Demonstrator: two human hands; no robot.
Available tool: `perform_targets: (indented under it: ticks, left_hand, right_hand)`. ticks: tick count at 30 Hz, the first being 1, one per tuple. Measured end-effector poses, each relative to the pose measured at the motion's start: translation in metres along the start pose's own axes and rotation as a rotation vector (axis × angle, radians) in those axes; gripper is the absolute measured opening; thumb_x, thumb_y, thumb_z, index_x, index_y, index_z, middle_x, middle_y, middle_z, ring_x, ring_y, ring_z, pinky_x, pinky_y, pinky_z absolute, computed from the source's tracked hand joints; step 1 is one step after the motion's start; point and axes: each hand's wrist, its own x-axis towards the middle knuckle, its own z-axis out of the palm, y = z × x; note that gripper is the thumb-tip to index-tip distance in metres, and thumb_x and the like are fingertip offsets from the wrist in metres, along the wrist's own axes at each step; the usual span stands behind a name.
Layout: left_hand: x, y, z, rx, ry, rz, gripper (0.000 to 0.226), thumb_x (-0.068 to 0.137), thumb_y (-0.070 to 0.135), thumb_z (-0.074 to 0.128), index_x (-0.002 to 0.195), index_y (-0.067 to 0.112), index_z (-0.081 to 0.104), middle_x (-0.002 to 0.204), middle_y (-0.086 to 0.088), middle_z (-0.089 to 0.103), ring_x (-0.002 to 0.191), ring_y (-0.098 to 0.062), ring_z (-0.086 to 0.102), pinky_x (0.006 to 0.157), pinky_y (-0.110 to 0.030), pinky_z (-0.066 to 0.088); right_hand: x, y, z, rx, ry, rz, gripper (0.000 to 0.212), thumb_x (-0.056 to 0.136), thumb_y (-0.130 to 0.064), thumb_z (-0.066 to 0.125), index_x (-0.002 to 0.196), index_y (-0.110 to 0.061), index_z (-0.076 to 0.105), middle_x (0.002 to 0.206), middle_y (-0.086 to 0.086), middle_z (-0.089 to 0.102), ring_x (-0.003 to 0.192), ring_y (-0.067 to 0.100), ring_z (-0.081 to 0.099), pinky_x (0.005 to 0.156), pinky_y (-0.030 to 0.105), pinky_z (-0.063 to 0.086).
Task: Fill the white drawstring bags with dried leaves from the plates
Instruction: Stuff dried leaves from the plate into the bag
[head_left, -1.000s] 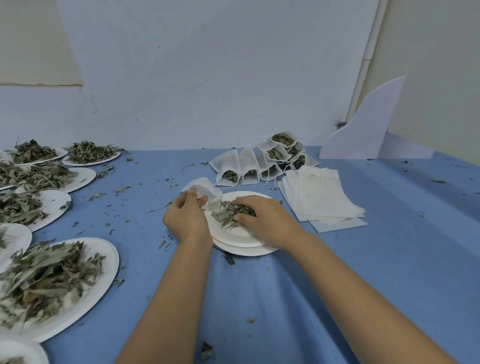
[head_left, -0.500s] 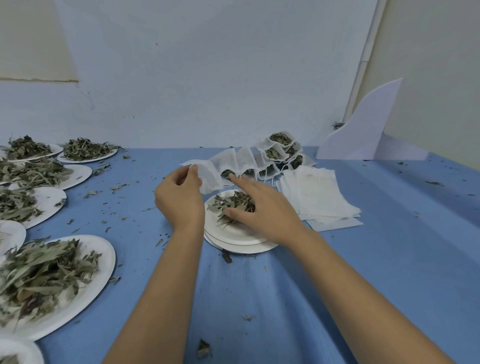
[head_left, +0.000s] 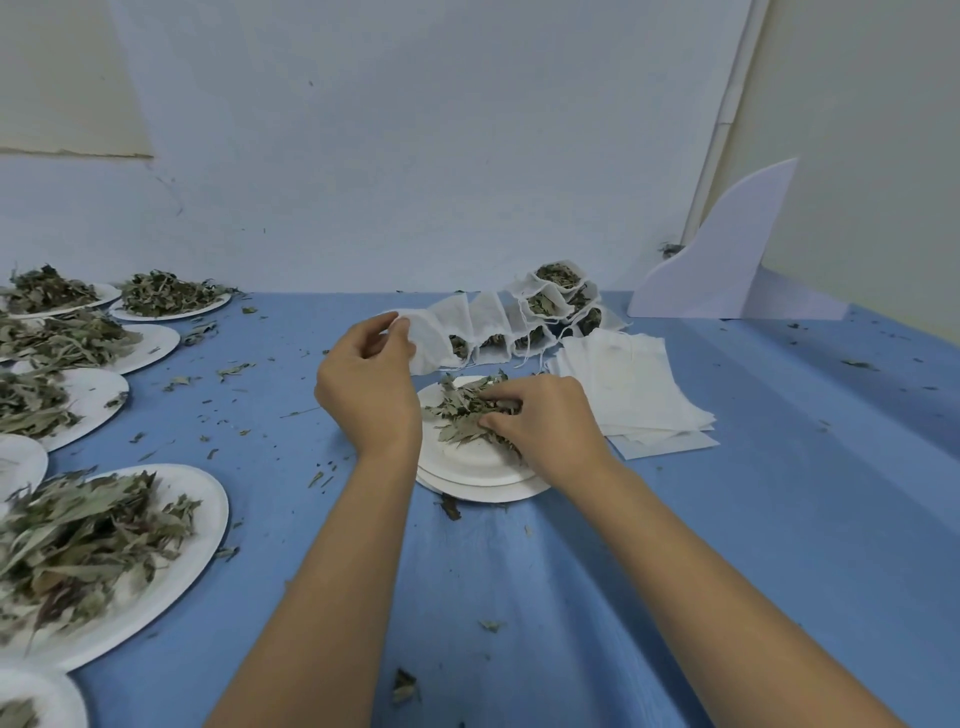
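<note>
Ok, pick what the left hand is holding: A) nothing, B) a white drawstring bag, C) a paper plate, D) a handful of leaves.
B: the left hand pinches the white bag by its edge, while the right hand grips the dried leaves on the plate.

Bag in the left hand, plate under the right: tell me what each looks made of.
Bag: thin white cloth, matte, perhaps cotton or a nonwoven; it droops and creases softly. Plate: likely paper, matte white, with a thin pressed rim.
</note>
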Motion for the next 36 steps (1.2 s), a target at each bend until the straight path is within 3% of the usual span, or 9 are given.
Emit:
perform_targets:
  ticks: [6, 9, 11, 14, 18, 24, 29, 32, 36]
  left_hand:
    - [-0.002, -0.001, 0.0, 0.009, -0.007, -0.019, 0.008, 0.085, 0.011, 0.068, 0.08, 0.017, 0.068, 0.072, 0.005, 0.068, 0.063, -0.003, 0.067, 0.066, -0.017, 0.054]
    - [-0.002, -0.001, 0.0, 0.022, -0.001, -0.021, 0.007, 0.085, 0.011, 0.067, 0.08, 0.016, 0.068, 0.071, 0.005, 0.068, 0.066, -0.005, 0.068, 0.072, -0.023, 0.056]
    - [0.0, -0.001, 0.0, 0.03, 0.012, -0.018, 0.01, 0.085, 0.012, 0.067, 0.077, 0.019, 0.067, 0.07, 0.006, 0.067, 0.067, -0.005, 0.068, 0.076, -0.026, 0.057]
    - [0.002, -0.002, -0.001, 0.009, 0.029, -0.047, 0.013, 0.085, 0.013, 0.068, 0.074, 0.021, 0.066, 0.07, 0.004, 0.068, 0.072, -0.011, 0.069, 0.08, -0.032, 0.057]
    - [0.003, -0.005, -0.001, 0.017, 0.021, -0.074, 0.015, 0.085, 0.014, 0.068, 0.072, 0.022, 0.065, 0.07, 0.003, 0.068, 0.076, -0.015, 0.07, 0.083, -0.038, 0.056]
    - [0.003, -0.011, -0.003, 0.099, -0.003, -0.094, 0.007, 0.085, 0.019, 0.069, 0.079, 0.015, 0.069, 0.079, -0.004, 0.071, 0.077, -0.016, 0.069, 0.08, -0.032, 0.056]
    - [0.0, -0.011, 0.0, 0.173, -0.06, -0.073, 0.011, 0.086, 0.02, 0.069, 0.076, 0.017, 0.067, 0.073, 0.0, 0.069, 0.073, -0.012, 0.068, 0.069, -0.018, 0.053]
    - [-0.003, -0.012, 0.001, 0.248, -0.094, -0.039, 0.011, 0.087, 0.023, 0.068, 0.08, 0.014, 0.069, 0.073, 0.001, 0.069, 0.071, -0.01, 0.066, 0.059, -0.008, 0.046]
    - [-0.002, -0.013, 0.0, 0.276, -0.084, -0.051, 0.015, 0.087, 0.023, 0.067, 0.074, 0.016, 0.065, 0.074, -0.001, 0.07, 0.07, -0.011, 0.067, 0.055, -0.004, 0.042]
  right_hand:
    - [-0.001, 0.0, 0.002, 0.038, 0.069, -0.005, 0.026, 0.086, -0.019, 0.068, 0.112, -0.018, 0.071, 0.102, 0.003, 0.073, 0.073, 0.007, 0.058, 0.077, 0.014, 0.045]
    - [-0.002, -0.004, -0.002, 0.107, 0.118, -0.021, 0.024, 0.086, -0.015, 0.068, 0.109, -0.015, 0.072, 0.1, 0.003, 0.074, 0.08, 0.009, 0.065, 0.076, 0.008, 0.043]
    - [0.0, -0.006, -0.008, 0.176, 0.151, -0.025, 0.022, 0.083, -0.012, 0.07, 0.104, -0.013, 0.074, 0.089, 0.0, 0.074, 0.068, -0.003, 0.06, 0.067, 0.0, 0.039]
    - [0.004, -0.005, -0.015, 0.271, 0.153, 0.014, 0.02, 0.08, -0.013, 0.073, 0.1, -0.014, 0.076, 0.06, -0.018, 0.057, 0.046, -0.01, 0.05, 0.053, 0.002, 0.036]
    - [0.006, 0.001, -0.019, 0.339, 0.109, 0.072, 0.018, 0.078, -0.015, 0.076, 0.096, -0.017, 0.077, 0.053, -0.018, 0.052, 0.044, -0.008, 0.047, 0.049, 0.005, 0.035]
    - [0.01, 0.006, -0.028, 0.733, 0.045, 0.204, 0.018, 0.072, -0.016, 0.081, 0.075, -0.032, 0.073, 0.071, -0.013, 0.069, 0.068, 0.002, 0.064, 0.065, 0.014, 0.05]
    - [0.009, 0.005, -0.031, 0.97, -0.039, 0.279, 0.015, 0.075, -0.012, 0.078, 0.085, -0.022, 0.074, 0.077, -0.007, 0.073, 0.068, 0.0, 0.066, 0.057, 0.011, 0.047]
    - [0.01, 0.006, -0.035, 1.092, -0.046, 0.298, 0.011, 0.077, -0.009, 0.075, 0.08, -0.02, 0.075, 0.075, -0.005, 0.073, 0.068, 0.004, 0.067, 0.06, 0.014, 0.049]
    - [0.01, 0.01, -0.038, 1.126, -0.016, 0.321, 0.011, 0.077, -0.009, 0.075, 0.077, -0.02, 0.073, 0.067, -0.009, 0.07, 0.056, -0.001, 0.06, 0.048, 0.011, 0.042]
